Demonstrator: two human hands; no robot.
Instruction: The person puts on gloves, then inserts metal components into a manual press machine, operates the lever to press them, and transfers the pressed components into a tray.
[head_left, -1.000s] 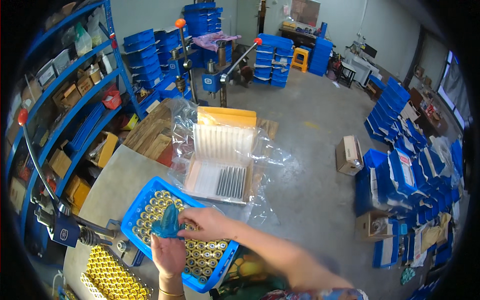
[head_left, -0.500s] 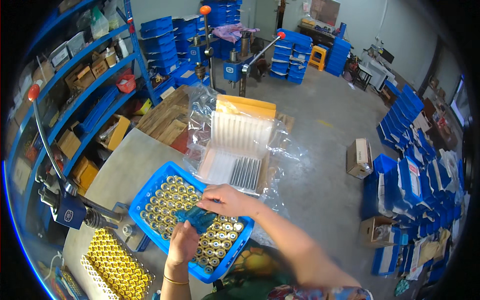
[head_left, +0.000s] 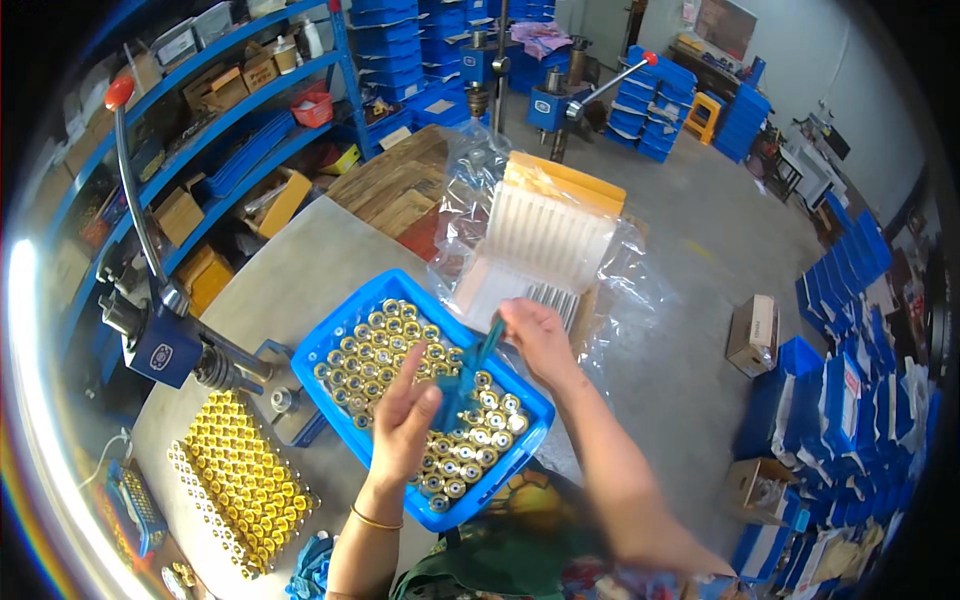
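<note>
In the middle of the frame, a teal glove-like piece (head_left: 460, 395) hangs stretched above a blue tray (head_left: 520, 455), which is filled with rows of round brass-coloured parts (head_left: 380, 355). The right hand (head_left: 540, 340), at the right of the middle, is grasping the upper end of this piece between its fingers. The left hand (head_left: 402, 430) is just beside it, over the tray; its fingers are released, thumb and forefinger spread apart, but I cannot tell whether the thumb touches the piece. At the lower left, many golden parts (head_left: 240, 470) stand in tight rows on the grey bench (head_left: 250, 300). Above them, at the left, is a blue hand press (head_left: 165, 350) with a long lever and a red knob. Near the upper middle lies an opened box (head_left: 550, 230), with metal rods (head_left: 552, 300) inside, surrounded by clear plastic.
</note>
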